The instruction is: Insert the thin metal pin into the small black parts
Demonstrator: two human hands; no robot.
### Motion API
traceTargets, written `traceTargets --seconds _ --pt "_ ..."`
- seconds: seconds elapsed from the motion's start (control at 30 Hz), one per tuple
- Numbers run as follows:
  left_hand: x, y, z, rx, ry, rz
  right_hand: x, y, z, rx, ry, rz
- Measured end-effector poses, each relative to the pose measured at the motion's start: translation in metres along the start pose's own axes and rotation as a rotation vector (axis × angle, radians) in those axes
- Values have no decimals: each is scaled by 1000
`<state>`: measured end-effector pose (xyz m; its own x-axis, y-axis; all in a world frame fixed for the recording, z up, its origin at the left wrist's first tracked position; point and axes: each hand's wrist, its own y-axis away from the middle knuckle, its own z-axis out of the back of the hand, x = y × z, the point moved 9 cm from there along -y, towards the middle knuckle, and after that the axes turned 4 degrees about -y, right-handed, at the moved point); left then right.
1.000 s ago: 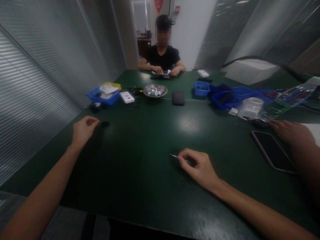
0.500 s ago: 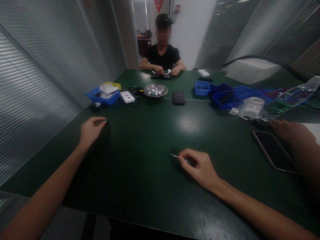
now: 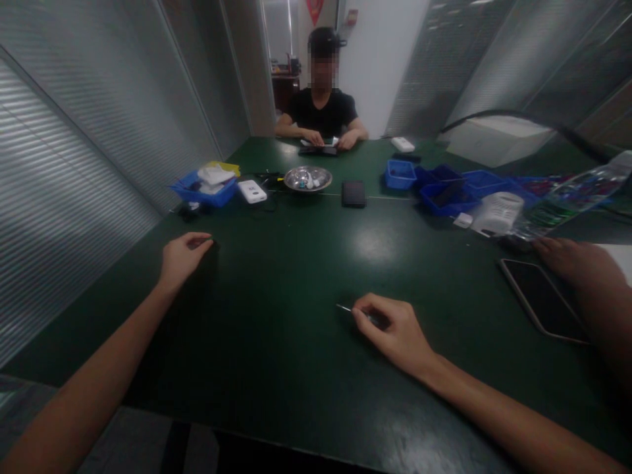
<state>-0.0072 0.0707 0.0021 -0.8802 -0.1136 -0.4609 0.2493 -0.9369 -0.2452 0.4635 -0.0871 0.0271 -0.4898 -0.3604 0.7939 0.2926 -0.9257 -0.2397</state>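
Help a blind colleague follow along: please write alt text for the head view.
The camera wearer's right hand holds a thin shiny tool at a green table; the left hand is at a small dark thing, mostly hidden. Beyond are a metal bowl, blue trays and another person.

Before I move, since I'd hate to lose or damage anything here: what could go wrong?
The small dark piece at the left hand's fingertips barely shows against the dark green table, so it could get lost if dropped. The thin metal-tipped tool in the right hand has its tip exposed and might scratch or prick. Another person's hand is close to the smartphone, which might get nudged.
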Motion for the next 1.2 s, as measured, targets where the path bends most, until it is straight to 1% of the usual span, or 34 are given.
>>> traceTargets --seconds 0.17,0.3,0.5,0.6,0.7,0.8,1.0,1.2 --pt "13 -2 0 19 21 75 0 0 1 -2 -2 1" --pt "20 -4 -3 53 60 113 1 0 1 3 -6 -1" --pt "21 -1 -5 103 187 165 0 0 1 5 12 2" --pt "23 -1 -4 124 222 215 0 1 1 4 12 4" --pt "27 -5 -7 159 284 274 -1 1 0 2 20 2" --pt "30 -10 -9 175 330 303 -1 2 -2 11 18 2" --pt "31 -15 -9 148 347 290 2 3 -1 8 5 -1" --pt "24 -15 -7 134 278 207 4 5 -1 13 7 -4"
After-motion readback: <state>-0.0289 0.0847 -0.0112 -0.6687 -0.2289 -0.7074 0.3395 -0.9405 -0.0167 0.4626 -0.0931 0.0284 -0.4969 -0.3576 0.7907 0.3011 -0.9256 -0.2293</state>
